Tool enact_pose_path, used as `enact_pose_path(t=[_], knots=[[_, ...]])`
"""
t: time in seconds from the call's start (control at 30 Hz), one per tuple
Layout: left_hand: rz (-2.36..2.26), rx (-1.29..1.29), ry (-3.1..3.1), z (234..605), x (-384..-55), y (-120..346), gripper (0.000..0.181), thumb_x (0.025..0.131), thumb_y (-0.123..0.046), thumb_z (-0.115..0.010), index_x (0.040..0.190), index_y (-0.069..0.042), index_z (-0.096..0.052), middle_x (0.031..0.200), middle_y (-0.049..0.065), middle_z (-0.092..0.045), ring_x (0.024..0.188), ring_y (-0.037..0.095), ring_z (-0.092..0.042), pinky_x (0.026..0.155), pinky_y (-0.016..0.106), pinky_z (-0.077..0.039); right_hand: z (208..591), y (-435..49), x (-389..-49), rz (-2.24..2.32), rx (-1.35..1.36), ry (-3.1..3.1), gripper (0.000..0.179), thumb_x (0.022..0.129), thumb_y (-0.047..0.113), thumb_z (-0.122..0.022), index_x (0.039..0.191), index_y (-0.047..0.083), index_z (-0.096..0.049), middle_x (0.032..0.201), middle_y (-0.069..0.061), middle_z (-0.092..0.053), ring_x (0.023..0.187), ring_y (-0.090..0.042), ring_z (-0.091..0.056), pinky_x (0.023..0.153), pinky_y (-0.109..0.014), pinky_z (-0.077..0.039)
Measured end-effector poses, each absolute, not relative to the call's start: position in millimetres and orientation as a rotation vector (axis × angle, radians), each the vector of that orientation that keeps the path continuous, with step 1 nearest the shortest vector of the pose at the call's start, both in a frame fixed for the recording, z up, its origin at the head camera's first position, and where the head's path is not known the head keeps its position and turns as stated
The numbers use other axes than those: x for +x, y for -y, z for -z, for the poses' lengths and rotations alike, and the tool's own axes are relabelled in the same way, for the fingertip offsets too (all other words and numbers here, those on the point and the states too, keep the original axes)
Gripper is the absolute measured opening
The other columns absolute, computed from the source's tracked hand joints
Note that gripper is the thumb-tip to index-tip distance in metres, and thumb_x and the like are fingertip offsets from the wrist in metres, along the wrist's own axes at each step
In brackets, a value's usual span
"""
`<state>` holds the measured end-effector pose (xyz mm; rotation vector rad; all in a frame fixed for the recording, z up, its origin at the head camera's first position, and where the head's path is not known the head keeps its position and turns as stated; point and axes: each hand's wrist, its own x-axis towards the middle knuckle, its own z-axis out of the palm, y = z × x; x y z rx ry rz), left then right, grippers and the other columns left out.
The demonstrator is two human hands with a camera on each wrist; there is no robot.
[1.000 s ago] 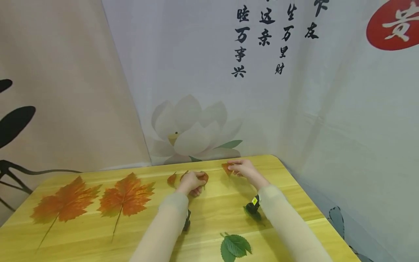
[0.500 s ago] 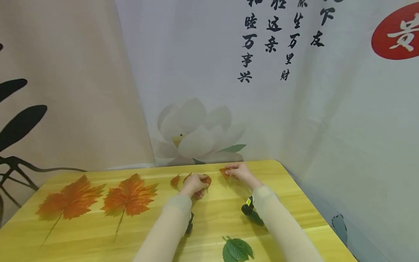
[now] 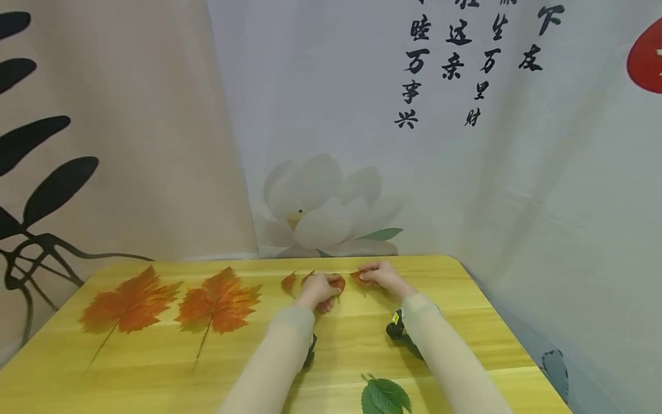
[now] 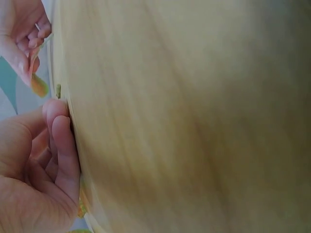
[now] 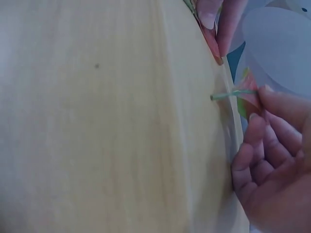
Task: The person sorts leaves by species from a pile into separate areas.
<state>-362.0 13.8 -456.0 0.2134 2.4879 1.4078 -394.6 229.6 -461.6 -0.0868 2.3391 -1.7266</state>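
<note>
Near the table's back edge, my left hand (image 3: 319,291) pinches a small red leaf (image 3: 338,284) between thumb and fingers; its short stem (image 4: 58,91) pokes out past the fingertips in the left wrist view. Just to the right, my right hand (image 3: 384,277) holds another small red-orange leaf (image 3: 357,280) by its edge. The right wrist view shows that leaf's green stem (image 5: 224,95) pointing away from the fingers. Left of my left hand lies a small red leaf (image 3: 288,284), and a further one (image 3: 307,277) is partly hidden behind the hand.
Two large orange maple leaves (image 3: 131,302) with long stems lie on the left of the wooden table (image 3: 129,391). Green leaves (image 3: 385,397) lie at the front; another green leaf (image 3: 412,347) is partly under my right forearm. A printed curtain (image 3: 331,115) hangs behind the table.
My right hand has moved left with its leaf, closer to the leaf in my left hand. My left hand stays beside the same small leaves. The head view has turned slightly left.
</note>
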Motion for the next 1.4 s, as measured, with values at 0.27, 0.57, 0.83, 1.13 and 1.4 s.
enact_pose_path(t=[0.27,0.57,0.83,1.13,1.4], knots=[[-1.416,0.175,-2.468,458.5,-362.6,-16.3,0.048,0.091,-0.011,-0.069,0.137,-0.008,-0.056,0.052,0.009,-0.061,0.038,0.015,-0.054,0.039,0.03,-0.05,465.0,-230.3,-401.1,1.529,-0.15,-2.481,0.034,0.089,0.006,-0.067,0.121,-0.005,-0.064,0.075,-0.003,-0.062,0.056,-0.008,-0.047,0.051,-0.022,-0.041],[-1.424,0.197,-2.476,455.5,-364.4,-15.4,0.048,0.091,-0.011,-0.069,0.137,-0.009,-0.056,0.052,0.009,-0.06,0.038,0.014,-0.054,0.041,0.03,-0.051,461.4,-225.6,-402.2,1.232,-0.254,-2.716,0.027,0.085,0.007,-0.072,0.112,0.002,-0.071,0.078,-0.002,-0.064,0.055,-0.011,-0.045,0.052,-0.023,-0.04],[-1.417,0.173,-2.471,456.2,-364.5,-14.8,0.049,0.091,-0.013,-0.068,0.138,-0.01,-0.055,0.054,0.01,-0.061,0.038,0.015,-0.054,0.04,0.03,-0.051,457.5,-220.7,-399.2,1.134,-0.253,-2.757,0.028,0.084,0.009,-0.074,0.111,0.006,-0.071,0.11,-0.008,-0.066,0.065,-0.013,-0.045,0.061,-0.025,-0.041],[-1.411,0.183,-2.442,453.9,-357.9,-11.0,0.051,0.097,-0.02,-0.062,0.145,-0.012,-0.047,0.058,0.01,-0.063,0.042,0.015,-0.056,0.044,0.029,-0.052,464.6,-226.0,-397.3,1.24,-0.368,-2.671,0.031,0.093,0.013,-0.065,0.121,0.003,-0.066,0.124,-0.013,-0.062,0.097,-0.016,-0.055,0.084,-0.034,-0.046],[-1.415,0.233,-2.4,444.2,-355.3,-7.6,0.057,0.098,-0.028,-0.059,0.15,-0.018,-0.038,0.066,0.013,-0.062,0.046,0.018,-0.058,0.049,0.034,-0.055,453.5,-239.0,-391.2,1.417,-0.289,-2.489,0.043,0.099,0.025,-0.057,0.138,0.008,-0.054,0.067,0.004,-0.05,0.044,-0.011,-0.027,0.049,-0.027,-0.034]])
